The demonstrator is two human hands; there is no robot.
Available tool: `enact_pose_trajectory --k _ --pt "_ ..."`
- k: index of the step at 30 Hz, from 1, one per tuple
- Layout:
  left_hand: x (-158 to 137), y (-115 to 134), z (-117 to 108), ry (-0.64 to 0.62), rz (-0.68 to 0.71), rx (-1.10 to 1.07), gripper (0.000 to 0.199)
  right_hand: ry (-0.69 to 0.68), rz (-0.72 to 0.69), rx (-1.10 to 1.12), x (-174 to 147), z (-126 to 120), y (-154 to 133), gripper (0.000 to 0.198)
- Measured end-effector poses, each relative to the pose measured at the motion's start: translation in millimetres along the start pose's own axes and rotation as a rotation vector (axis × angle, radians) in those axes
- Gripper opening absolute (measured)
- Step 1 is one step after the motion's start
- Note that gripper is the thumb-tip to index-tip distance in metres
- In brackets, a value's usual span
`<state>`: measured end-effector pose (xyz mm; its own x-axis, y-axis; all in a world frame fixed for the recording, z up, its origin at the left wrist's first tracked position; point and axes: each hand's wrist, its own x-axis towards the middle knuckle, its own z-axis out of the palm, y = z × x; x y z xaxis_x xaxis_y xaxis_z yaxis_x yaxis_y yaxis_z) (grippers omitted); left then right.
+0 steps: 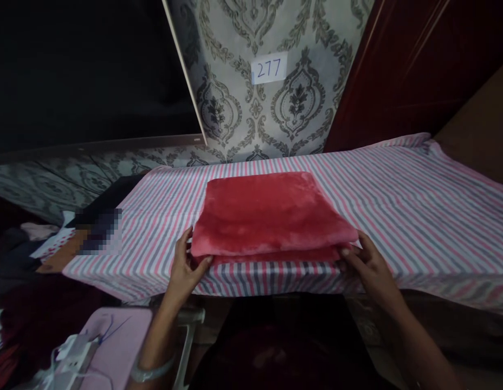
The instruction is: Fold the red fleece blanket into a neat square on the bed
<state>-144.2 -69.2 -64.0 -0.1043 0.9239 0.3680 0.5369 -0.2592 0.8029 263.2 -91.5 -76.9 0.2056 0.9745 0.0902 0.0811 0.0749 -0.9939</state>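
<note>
Nearest, lower left: pink case (117, 341) with white cables (68, 352). Near edge of striped table (418, 216): left hand (185, 268), fingers tucked under near-left corner of folded red blanket (268, 214), thumb on top, gripping it. Right hand (367, 265), fingers clasping near-right corner of same blanket. Blanket flat, centred along near edge. Beyond left edge: heaped clothes (40, 238). Farthest: patterned wall (235, 108) bearing paper label (269, 68) marked 277.

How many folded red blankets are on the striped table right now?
1. The folded red blanket lies mid-table on the striped cloth, left hand and right hand at its near corners. None other visible.
</note>
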Motion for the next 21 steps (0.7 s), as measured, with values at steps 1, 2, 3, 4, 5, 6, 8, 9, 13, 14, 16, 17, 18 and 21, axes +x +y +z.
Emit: enact_pose_trajectory --k 1,2,3,4,5,6,8,9,13,14,16,17,18,21 --pt "0.4 1.0 0.0 0.022 0.017 0.006 0.076 -0.017 -0.013 0.027 -1.3 -0.6 -1.2 0.059" --pt "1.2 2.2 0.3 0.031 0.037 0.005 0.066 -0.030 -0.020 0.052 -2.6 -1.2 -1.9 0.058" --pt "2.1 3.6 0.9 0.026 0.055 -0.001 0.058 -0.042 -0.016 0.076 -3.7 -1.6 -2.0 0.059" --pt "3.1 5.1 1.6 0.016 0.065 -0.013 0.052 -0.051 -0.004 0.098 -4.5 -2.0 -1.5 0.059" --pt "4.0 6.7 2.5 0.008 0.067 -0.030 0.050 -0.062 0.013 0.113 -5.0 -2.3 -0.6 0.060" --pt "4.7 8.2 3.4 0.001 0.057 -0.052 0.051 -0.072 0.032 0.122 -5.1 -2.8 0.8 0.061" --pt "5.7 11.0 4.4 0.001 0.014 -0.114 0.056 -0.105 0.067 0.122 -4.0 -4.4 3.6 0.062" --pt "6.1 12.3 4.5 0.003 -0.010 -0.151 0.055 -0.123 0.082 0.116 -3.0 -5.5 4.4 0.063" --pt "10.3 18.2 2.9 -0.019 -0.050 -0.235 0.046 -0.179 0.122 0.085 1.9 -9.5 1.2 0.057" --pt "11.9 20.0 2.5 -0.035 -0.050 -0.230 0.047 -0.188 0.123 0.079 2.8 -10.1 -0.9 0.056" --pt "14.8 23.3 2.6 -0.061 -0.068 -0.226 0.048 -0.208 0.119 0.068 3.6 -10.9 -4.6 0.056" --pt "15.8 24.6 3.0 -0.066 -0.086 -0.229 0.048 -0.212 0.116 0.063 3.7 -11.2 -5.7 0.056" --pt "16.2 25.6 3.6 -0.060 -0.102 -0.235 0.047 -0.217 0.115 0.059 3.6 -11.5 -6.0 0.056" --pt "14.4 27.6 5.8 -0.041 -0.108 -0.221 0.042 -0.227 0.119 0.054 3.6 -12.7 -2.7 0.055"
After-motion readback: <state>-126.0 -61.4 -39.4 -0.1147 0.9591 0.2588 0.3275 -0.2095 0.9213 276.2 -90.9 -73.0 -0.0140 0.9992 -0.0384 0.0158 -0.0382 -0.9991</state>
